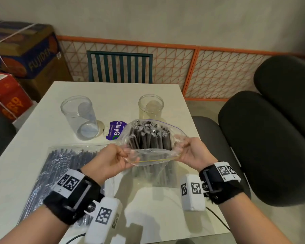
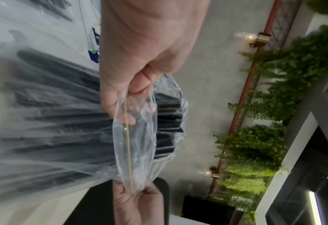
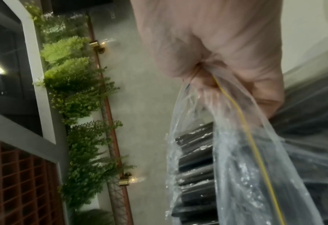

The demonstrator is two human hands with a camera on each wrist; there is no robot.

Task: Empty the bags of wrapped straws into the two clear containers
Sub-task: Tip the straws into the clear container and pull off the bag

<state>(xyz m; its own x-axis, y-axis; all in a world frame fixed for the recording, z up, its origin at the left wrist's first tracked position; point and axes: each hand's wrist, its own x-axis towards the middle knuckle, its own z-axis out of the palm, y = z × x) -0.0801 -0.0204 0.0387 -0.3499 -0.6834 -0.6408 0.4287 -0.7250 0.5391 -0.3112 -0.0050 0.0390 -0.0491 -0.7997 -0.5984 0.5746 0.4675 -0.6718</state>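
Behind the white table runs an orange wire-mesh fence along a grey wall, and a dark green slatted chair stands at the far edge of the table. Cardboard boxes are stacked at the far left, and black rounded chairs stand at the right.

On the table two clear containers stand upright and well apart: the left container and the right container, both with open mouths. Between them lies a purple label, partly hidden behind the held bag. This bag also covers the lower part of the right container from the head view.

A second bag of straws lies flat on the table at the left, under the left forearm.

The held bag is clear plastic, and its mouth is pulled open. Inside stand the wrapped straws, dark, with their upper ends showing in the opening. The left hand pinches the left end of the near rim between curled fingers and thumb. The right hand pinches the right end in the same way. In both wrist views the fingers are closed on the plastic beside the yellow line of the seal. The bag is in front of the person, nearer than both containers.
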